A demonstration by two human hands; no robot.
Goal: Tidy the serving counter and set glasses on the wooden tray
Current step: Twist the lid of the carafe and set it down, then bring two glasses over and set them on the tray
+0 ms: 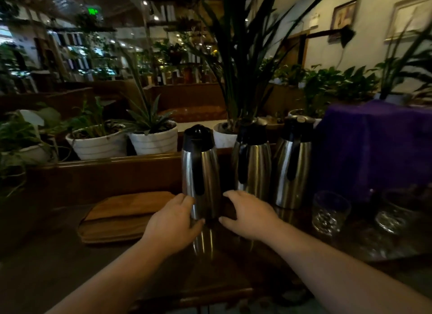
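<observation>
1. The dark desk [70,255] carries everything; a purple cloth [374,145] covers a raised block at its far right.
2. Three steel carafes stand in a row: the nearest carafe [201,171] in the middle of the view, a second carafe [253,164] and a third carafe [293,164] to its right.
3. The wooden tray [124,216] lies flat, bare, just left of the nearest carafe.
4. The left hand [173,224] is loosely spread, fingers against the nearest carafe's lower left side.
5. The right hand [247,214] is spread too, cupping toward the carafe's right base; contact is unclear.
6. Two glasses, a near glass [329,212] and a far glass [397,210], stand right of the hands, well apart from the tray.
</observation>
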